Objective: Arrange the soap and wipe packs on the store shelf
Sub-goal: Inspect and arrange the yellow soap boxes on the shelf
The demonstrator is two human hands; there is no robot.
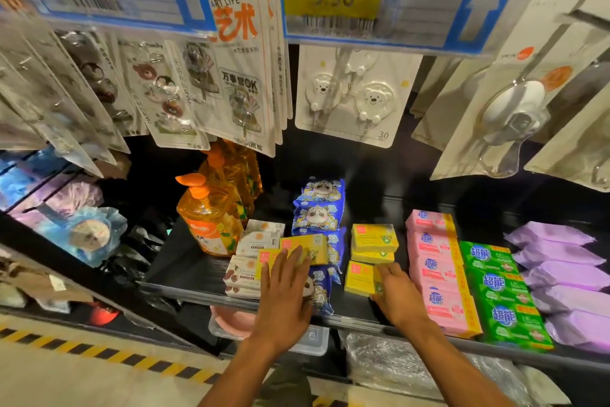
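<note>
Yellow soap box (pixel 359 278) sits on the shelf (pixel 185 268), gripped by curled fingers (pixel 387 272) of the right hand (pixel 399 297); left hand (pixel 287 291) rests flat, fingers straight, on another yellow box (pixel 308 245).

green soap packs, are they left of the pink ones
No, the green soap packs lie right of the pink soap packs, between them and the purple wipe packs.

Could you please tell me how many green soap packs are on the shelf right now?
3, in one front-to-back row between the pink soap packs and purple wipe packs: rear green rectangular soap pack, middle one, front one. More could be hidden underneath.
</note>
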